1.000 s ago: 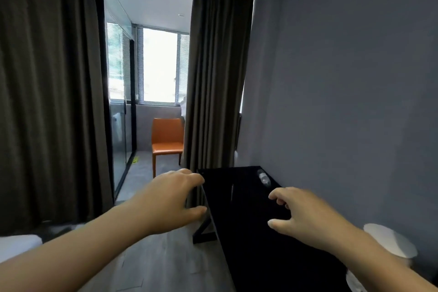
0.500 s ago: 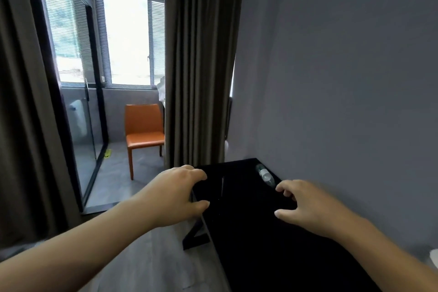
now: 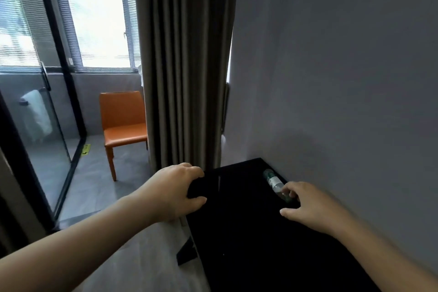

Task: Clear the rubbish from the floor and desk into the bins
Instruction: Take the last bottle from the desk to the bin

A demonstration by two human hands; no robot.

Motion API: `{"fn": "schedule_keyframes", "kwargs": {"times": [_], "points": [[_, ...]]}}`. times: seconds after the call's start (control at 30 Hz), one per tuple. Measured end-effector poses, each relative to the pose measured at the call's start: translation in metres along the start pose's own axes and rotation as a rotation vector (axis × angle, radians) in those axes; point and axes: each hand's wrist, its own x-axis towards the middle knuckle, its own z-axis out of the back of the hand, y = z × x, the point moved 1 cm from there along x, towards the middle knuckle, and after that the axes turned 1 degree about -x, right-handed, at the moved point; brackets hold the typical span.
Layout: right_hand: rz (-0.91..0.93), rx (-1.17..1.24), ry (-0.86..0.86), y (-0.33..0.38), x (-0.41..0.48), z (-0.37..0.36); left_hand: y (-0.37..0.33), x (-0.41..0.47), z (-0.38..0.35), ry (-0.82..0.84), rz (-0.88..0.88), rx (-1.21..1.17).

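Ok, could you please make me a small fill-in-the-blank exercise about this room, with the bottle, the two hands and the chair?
1. The bottle lies on its ____ on the black desk.
2. Of the left hand and the right hand, the ____ one is nearer the bottle.
3. The chair beyond the curtain is ____ in colour.

Missing words: side; right; orange.

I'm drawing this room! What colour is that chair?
The chair is orange, clearest in the head view.
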Motion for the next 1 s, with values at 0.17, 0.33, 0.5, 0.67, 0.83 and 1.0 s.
{"fn": "schedule_keyframes", "kwargs": {"times": [0.17,0.33,0.5,0.67,0.83,1.0], "points": [[-0.100,-0.007,0.031,-0.010,0.069,-0.021,0.049,0.082,-0.026,0.040,-0.067,-0.030],[-0.240,0.030,0.056,-0.018,0.136,-0.049,0.101,0.163,-0.053,0.094,-0.169,-0.052],[-0.397,0.078,0.064,-0.027,0.189,-0.075,0.146,0.243,-0.078,0.182,-0.278,-0.076],[-0.513,0.104,0.104,-0.052,0.228,-0.106,0.167,0.312,-0.118,0.298,-0.359,-0.130],[-0.588,0.125,0.075,-0.091,0.280,-0.133,0.167,0.373,-0.168,0.422,-0.411,-0.153],[-0.626,0.174,0.051,-0.150,0.344,-0.171,0.162,0.430,-0.218,0.454,-0.378,-0.158]]}}
